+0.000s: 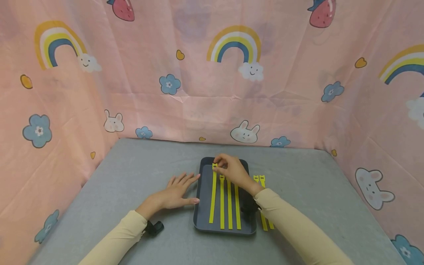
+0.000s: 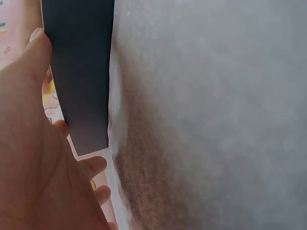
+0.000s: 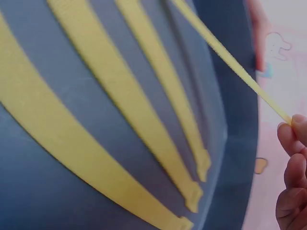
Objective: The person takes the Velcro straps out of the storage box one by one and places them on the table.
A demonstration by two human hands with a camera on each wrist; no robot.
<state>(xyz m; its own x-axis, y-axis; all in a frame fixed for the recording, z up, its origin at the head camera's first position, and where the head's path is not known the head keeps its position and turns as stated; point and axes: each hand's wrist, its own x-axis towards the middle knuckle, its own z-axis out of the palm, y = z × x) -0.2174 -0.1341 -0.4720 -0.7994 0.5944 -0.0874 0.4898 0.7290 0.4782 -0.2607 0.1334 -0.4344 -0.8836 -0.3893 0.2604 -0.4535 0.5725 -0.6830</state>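
On the grey table [image 1: 298,176], two yellow straps [image 1: 262,181] lay just right of the tray [image 1: 225,232] and three straps [image 1: 230,206] inside it, the left hand [image 1: 177,193] touched its left edge with spread fingers, and farther off the right hand [image 1: 233,171] pinched another strap [image 1: 213,198] over it, before a pink curtain [image 1: 198,110].

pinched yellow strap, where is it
In the head view, the pinched strap is over the tray, left of three other straps, its top in the right hand.
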